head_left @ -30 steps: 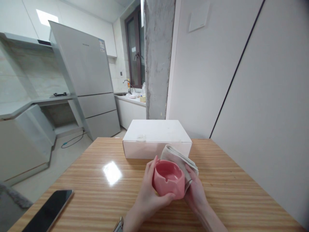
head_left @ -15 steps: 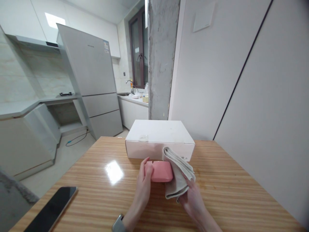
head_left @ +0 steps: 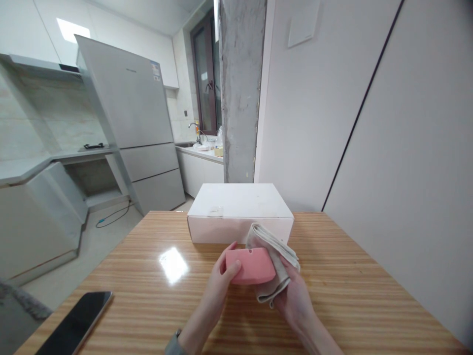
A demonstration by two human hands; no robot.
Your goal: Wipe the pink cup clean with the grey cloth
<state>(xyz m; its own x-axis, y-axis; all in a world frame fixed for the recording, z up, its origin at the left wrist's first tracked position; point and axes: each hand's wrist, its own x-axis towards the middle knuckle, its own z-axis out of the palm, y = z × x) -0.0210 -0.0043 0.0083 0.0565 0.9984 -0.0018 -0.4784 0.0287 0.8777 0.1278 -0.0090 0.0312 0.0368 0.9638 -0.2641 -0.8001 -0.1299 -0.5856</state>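
My left hand grips the left end of a pink case-like object, its thumb on the near face. A small notch shows in the object's upper edge; its exact kind is unclear. In my right hand is a folded light grey cloth, pinched along its right side. The cloth lies against the right end and back of the pink object. Both are held in front of the white box, above the table. Some fingers of my right hand are hidden behind the cloth.
Behind my hands, a closed white box sits on the striped wooden table. A black phone lies at the table's left front. Beyond are a fridge, a concrete pillar and a white wall panel on the right.
The pink object has tilted, showing more of its broad face, and its right end now overlaps the cloth more. The whole view has shifted slightly.
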